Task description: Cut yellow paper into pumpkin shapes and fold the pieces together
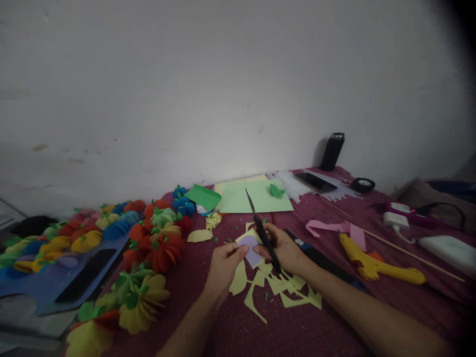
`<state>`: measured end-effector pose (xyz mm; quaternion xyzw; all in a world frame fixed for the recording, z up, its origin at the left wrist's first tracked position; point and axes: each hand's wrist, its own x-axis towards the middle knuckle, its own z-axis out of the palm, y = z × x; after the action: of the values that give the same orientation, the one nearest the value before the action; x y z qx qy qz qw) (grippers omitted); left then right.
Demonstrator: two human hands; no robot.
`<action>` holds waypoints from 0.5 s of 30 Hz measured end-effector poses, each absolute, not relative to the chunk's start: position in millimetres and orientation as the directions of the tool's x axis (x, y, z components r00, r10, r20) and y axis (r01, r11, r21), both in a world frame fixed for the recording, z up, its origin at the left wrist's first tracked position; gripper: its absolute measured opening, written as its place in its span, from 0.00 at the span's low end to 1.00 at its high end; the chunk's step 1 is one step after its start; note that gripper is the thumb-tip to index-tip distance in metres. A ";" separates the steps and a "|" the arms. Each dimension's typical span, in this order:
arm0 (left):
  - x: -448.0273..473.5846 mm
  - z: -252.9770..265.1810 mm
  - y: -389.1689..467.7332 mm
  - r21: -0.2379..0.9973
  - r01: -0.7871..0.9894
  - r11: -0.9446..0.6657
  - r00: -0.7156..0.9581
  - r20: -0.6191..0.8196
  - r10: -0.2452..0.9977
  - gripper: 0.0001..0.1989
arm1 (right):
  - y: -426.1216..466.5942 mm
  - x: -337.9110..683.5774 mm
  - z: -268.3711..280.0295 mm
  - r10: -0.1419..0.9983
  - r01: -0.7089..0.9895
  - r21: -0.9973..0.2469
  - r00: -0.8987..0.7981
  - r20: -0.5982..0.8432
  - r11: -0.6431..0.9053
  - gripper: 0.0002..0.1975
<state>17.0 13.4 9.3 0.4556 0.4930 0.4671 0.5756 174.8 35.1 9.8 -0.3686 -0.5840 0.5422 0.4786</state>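
Over yellow scraps (275, 286), scissors (261, 232) point lengthwise forward-left, right hand (282, 248) curled around them, left hand (225, 260) pinching purple paper (252, 252).

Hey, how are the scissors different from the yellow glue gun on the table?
The scissors are black-handled with a slim metallic blade; the glue gun has a yellow, thicker, bent body. The scissors are held up in the right hand, while the glue gun lies unheld on the cloth-covered table. The scissors' blade points toward the wall; the glue gun's handle extends rightward. Both are hand tools.
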 end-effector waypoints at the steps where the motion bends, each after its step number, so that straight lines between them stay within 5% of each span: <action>1: 17.0 9.3 13.1 0.987 -0.081 0.138 0.073 -0.132 0.989 0.14 | 35.4 174.9 9.3 0.946 -0.102 -0.985 -0.281 0.160 0.136 0.22; 15: 14.5 2.3 14.9 0.995 0.051 0.080 0.022 -0.081 0.996 0.18 | 38.0 177.5 3.0 0.931 -0.115 -0.988 -0.341 0.133 0.099 0.25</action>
<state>14.5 14.9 2.3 0.4978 0.5260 0.4606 0.5131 177.5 38.0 3.0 -0.3489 -0.5843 0.5736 0.4559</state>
